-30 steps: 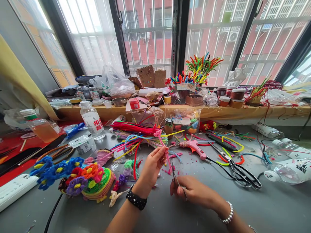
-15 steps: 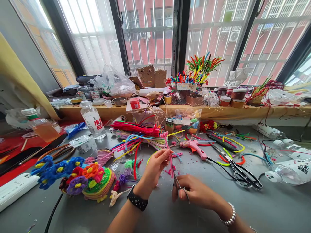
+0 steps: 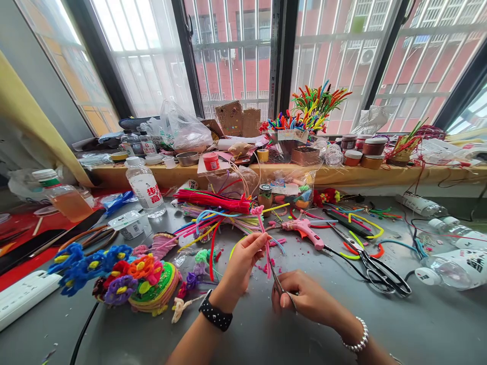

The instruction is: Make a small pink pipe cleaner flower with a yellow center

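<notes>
Between its thumb and fingers, my left hand (image 3: 249, 253) pinches a pink pipe cleaner flower stem (image 3: 258, 219), with a small curled head on top and strands hanging below. My right hand (image 3: 300, 294) is closed around the handles of small scissors (image 3: 279, 285). Their blades point up beside the hanging pink strands; whether they touch them I cannot tell. Behind my hands lie a bundle of red pipe cleaners (image 3: 216, 201) and a pink glue gun (image 3: 304, 230). Large black-handled scissors (image 3: 375, 268) rest to the right.
Pipe cleaner flowers (image 3: 122, 289) and a white power strip (image 3: 26, 299) are at the left. A water bottle (image 3: 145, 188) stands behind them. Plastic bottles (image 3: 452, 271) lie at the far right. The window ledge (image 3: 182, 176) holds jars, bags and a box of colourful stems.
My right hand and the small scissors have shifted very slightly right. My left hand stays in nearly the same place, still pinching the pink stem.
</notes>
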Motion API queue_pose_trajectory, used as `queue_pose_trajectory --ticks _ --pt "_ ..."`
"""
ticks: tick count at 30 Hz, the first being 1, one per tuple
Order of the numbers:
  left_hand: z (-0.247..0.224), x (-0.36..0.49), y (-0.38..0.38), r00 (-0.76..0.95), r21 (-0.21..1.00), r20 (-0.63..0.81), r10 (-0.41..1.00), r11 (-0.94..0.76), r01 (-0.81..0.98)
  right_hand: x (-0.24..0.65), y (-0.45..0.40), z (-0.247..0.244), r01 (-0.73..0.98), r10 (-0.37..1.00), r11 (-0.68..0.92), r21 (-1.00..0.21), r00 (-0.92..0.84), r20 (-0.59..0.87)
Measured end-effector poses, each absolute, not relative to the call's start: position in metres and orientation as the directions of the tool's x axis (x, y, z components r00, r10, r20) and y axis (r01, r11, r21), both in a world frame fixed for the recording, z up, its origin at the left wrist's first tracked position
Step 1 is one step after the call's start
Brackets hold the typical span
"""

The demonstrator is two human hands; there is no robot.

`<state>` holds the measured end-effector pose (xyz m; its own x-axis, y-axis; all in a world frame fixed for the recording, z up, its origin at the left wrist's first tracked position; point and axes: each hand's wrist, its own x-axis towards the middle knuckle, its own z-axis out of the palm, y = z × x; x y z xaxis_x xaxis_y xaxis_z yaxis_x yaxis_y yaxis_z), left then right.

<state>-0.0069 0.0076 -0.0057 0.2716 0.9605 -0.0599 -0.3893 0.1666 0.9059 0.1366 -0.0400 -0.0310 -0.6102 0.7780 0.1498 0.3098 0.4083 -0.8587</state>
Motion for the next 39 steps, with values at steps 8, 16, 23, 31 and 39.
queue_pose_trajectory --ticks 8,16,23,31,39 --pt "-0.007 -0.009 0.010 0.260 0.894 -0.045 0.965 0.155 -0.421 0.132 -0.040 -0.032 0.317 0.815 0.399 -0.860 -0.553 0.175" --pt "-0.008 -0.009 0.012 0.223 0.883 -0.024 0.974 0.126 -0.452 0.128 -0.039 -0.035 0.343 0.859 0.362 -0.867 -0.483 0.168" --pt "-0.007 -0.010 0.013 0.185 0.866 -0.017 0.983 0.107 -0.488 0.127 -0.038 -0.033 0.322 0.890 0.332 -0.886 -0.419 0.182" --pt "-0.006 -0.012 0.012 0.211 0.875 -0.021 0.977 0.120 -0.470 0.140 -0.039 -0.025 0.348 0.876 0.290 -0.892 -0.471 0.101" --pt "-0.008 -0.010 0.009 0.316 0.891 -0.050 0.947 0.186 -0.415 0.138 -0.044 -0.019 0.407 0.794 0.378 -0.832 -0.604 0.065"
